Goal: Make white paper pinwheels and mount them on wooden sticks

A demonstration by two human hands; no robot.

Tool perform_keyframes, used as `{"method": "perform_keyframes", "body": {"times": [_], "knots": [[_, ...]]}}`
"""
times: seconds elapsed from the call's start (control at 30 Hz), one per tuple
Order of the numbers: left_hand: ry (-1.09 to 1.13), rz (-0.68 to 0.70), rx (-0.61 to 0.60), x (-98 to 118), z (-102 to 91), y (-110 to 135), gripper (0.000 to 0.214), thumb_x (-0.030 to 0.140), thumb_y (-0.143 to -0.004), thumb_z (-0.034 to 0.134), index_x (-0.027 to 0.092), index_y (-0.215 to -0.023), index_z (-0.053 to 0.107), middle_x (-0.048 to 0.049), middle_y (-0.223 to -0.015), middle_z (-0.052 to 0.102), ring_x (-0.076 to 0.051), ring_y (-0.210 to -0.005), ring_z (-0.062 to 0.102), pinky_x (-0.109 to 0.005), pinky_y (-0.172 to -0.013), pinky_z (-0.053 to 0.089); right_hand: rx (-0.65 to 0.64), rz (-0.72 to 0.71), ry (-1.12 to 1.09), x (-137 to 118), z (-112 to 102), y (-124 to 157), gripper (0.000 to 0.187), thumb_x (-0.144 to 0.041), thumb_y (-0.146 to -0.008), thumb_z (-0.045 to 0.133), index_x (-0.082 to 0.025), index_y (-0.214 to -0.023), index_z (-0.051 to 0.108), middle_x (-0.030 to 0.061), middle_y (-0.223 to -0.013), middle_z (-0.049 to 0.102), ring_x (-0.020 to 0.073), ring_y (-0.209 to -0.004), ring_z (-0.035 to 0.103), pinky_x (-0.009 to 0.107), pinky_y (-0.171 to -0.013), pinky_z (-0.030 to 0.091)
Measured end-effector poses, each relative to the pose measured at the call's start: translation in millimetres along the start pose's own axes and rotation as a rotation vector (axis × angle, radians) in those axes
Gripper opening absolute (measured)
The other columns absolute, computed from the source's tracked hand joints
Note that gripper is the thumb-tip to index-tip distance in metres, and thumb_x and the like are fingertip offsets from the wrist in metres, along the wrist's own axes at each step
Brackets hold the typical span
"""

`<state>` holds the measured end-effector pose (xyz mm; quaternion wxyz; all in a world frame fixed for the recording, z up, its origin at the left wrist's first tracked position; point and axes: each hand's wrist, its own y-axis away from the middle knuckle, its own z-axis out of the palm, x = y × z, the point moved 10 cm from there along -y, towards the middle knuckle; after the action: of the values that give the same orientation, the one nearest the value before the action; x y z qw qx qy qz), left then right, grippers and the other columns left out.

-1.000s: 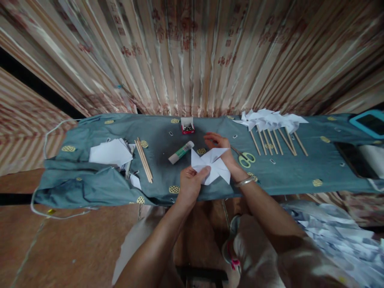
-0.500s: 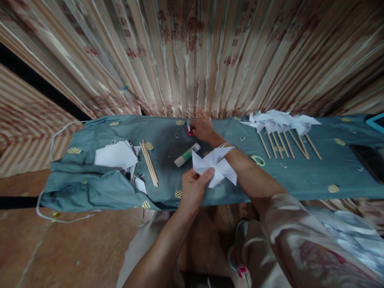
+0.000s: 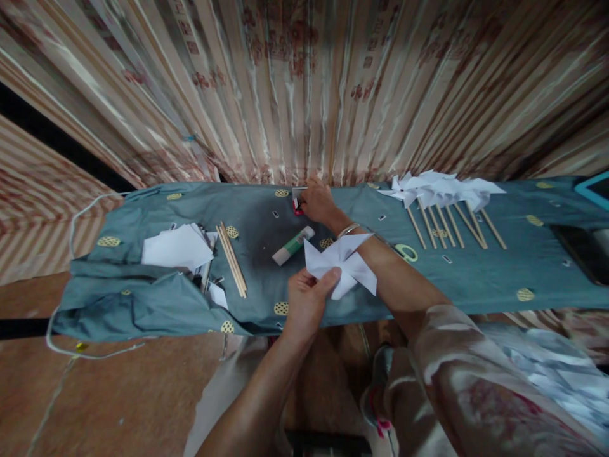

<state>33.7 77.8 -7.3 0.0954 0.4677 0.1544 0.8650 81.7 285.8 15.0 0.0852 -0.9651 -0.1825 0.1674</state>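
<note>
My left hand (image 3: 309, 295) pinches a white paper pinwheel (image 3: 345, 266) between thumb and fingers, above the near half of the cloth. Beyond it, my right hand (image 3: 318, 202) reaches across to a small red box (image 3: 298, 205) with a clear lid. Its fingers are bent together at the box's edge, and whatever they grip is too small to make out. A glue stick (image 3: 292, 246) with a green label lies just left of the pinwheel. Under my right forearm rest pale green-handled scissors (image 3: 406, 253), partly hidden.
Several finished pinwheels (image 3: 440, 190) on wooden sticks lie at the back right. To the left are loose wooden sticks (image 3: 231, 260) and a pile of white paper (image 3: 178, 246). A dark phone (image 3: 578, 254) lies far right on the green cloth (image 3: 480, 279). A striped curtain (image 3: 304, 95) hangs behind.
The view has shifted slightly, so things on the cloth sit a little further left. My left hand keeps the pinwheel, and my right hand stays at the red box, its fingers slightly more bent.
</note>
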Motion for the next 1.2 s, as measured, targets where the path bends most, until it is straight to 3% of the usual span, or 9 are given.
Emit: {"method": "perform_keyframes", "body": {"times": [0.3, 0.63, 0.8, 0.93, 1.07, 1.2], "knots": [[0.004, 0.004, 0.002, -1, 2.6, -1, 0.036, 0.038, -0.05, 0.092, 0.016, -0.075, 0.079, -0.0075, -0.079, 0.078, -0.017, -0.067, 0.069, -0.029, -0.07, 0.055, 0.007, -0.009, 0.003, 3, 6, -2, 0.019, -0.007, -0.082, 0.051, 0.0, -0.091, 0.067, 0.0284, -0.13, 0.054, 0.0335, -0.128, 0.036, 0.05, -0.105, 0.035], [0.021, -0.016, 0.032, 1, 3.4, 2, 0.039, 0.04, -0.043, 0.093, 0.016, -0.068, 0.078, -0.0066, -0.072, 0.077, -0.018, -0.063, 0.068, -0.031, -0.069, 0.055, 0.1, 0.089, -0.111, 22, -4, 0, 0.016, -0.009, -0.086, 0.053, -0.011, -0.085, 0.069, 0.018, -0.137, 0.057, 0.0232, -0.134, 0.044, 0.042, -0.114, 0.034], [0.028, -0.029, 0.024, 0, 4.0, 2, 0.037, 0.039, -0.045, 0.092, 0.015, -0.07, 0.078, -0.0062, -0.071, 0.076, -0.018, -0.063, 0.068, -0.031, -0.068, 0.054, 0.183, 0.134, -0.272, 33, -10, 7, 0.014, -0.009, -0.083, 0.057, -0.017, -0.075, 0.065, 0.0136, -0.123, 0.067, 0.021, -0.123, 0.057, 0.037, -0.109, 0.04], [0.022, -0.013, 0.037, 0, 2.6, 0, 0.035, 0.037, -0.045, 0.092, 0.015, -0.068, 0.077, -0.0056, -0.072, 0.076, -0.016, -0.06, 0.065, -0.028, -0.065, 0.052, 0.289, 0.147, -0.409, 42, -28, 48, 0.013, -0.015, -0.086, 0.055, -0.018, -0.076, 0.063, 0.0138, -0.116, 0.069, 0.0216, -0.12, 0.06, 0.037, -0.105, 0.044], [-0.004, 0.027, 0.058, 5, -0.3, -1, 0.032, 0.036, -0.046, 0.09, 0.017, -0.068, 0.076, -0.0039, -0.069, 0.076, -0.015, -0.06, 0.065, -0.027, -0.063, 0.051, 0.303, 0.152, -0.392, 48, -43, 125, 0.011, -0.018, -0.085, 0.053, -0.021, -0.078, 0.061, 0.011, -0.108, 0.07, 0.0232, -0.104, 0.066, 0.037, -0.091, 0.052], [-0.003, 0.081, 0.068, 15, -5.0, -6, 0.03, 0.034, -0.048, 0.089, 0.016, -0.068, 0.076, -0.0033, -0.067, 0.075, -0.014, -0.06, 0.065, -0.026, -0.063, 0.05, 0.301, 0.177, -0.29, 55, -50, 190, 0.014, -0.022, -0.089, 0.049, -0.021, -0.08, 0.06, 0.0116, -0.095, 0.07, 0.0258, -0.094, 0.066, 0.042, -0.089, 0.052]]}}
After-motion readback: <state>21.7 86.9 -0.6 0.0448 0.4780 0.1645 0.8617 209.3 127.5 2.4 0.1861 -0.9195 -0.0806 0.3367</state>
